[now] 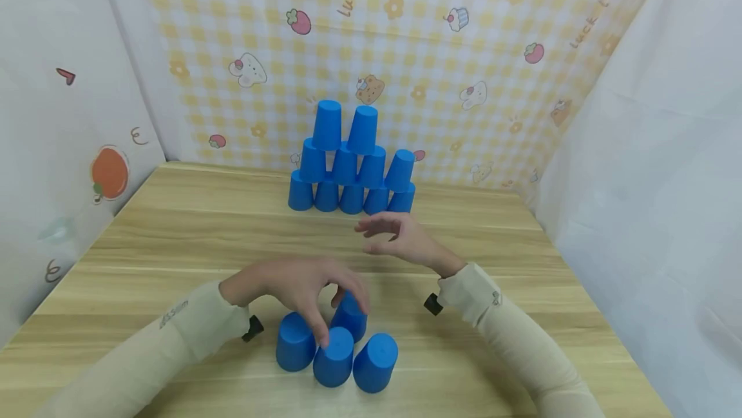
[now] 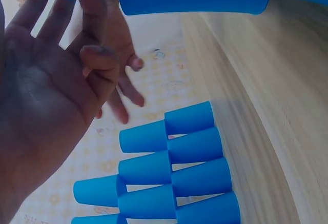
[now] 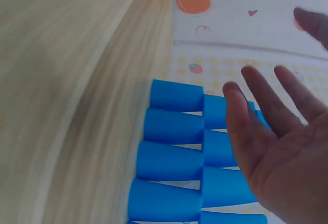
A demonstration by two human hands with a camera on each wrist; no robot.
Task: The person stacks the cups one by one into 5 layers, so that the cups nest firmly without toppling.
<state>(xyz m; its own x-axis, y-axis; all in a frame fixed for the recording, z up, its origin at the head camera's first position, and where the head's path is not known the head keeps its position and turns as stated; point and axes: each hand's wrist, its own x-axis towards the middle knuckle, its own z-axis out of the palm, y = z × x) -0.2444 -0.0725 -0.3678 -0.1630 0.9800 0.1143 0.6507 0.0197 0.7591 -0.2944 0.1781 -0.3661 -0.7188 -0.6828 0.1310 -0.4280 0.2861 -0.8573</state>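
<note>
Four would be too exact, so several upside-down blue cups (image 1: pixel 375 362) stand close together near the front of the wooden table. Over them reaches my left hand (image 1: pixel 307 286), palm down, with thumb and fingers spread about the rear cup (image 1: pixel 350 324). Its thumb tip overlaps the top of the front middle cup (image 1: pixel 335 363). In the left wrist view, near blue cups (image 2: pixel 195 2) hide some fingertips. Farther forward, my right hand (image 1: pixel 402 237) hovers with relaxed, parted fingers, holding nothing, in front of a tiered stack of blue cups (image 1: pixel 351 199).
The stack stands at the back of the table (image 1: pixel 203 225): a bottom row, a second row and two cups on top. Behind it hangs a yellow checked cloth (image 1: pixel 429 51). White cloths flank the table left (image 1: pixel 52 122) and right (image 1: pixel 614 147).
</note>
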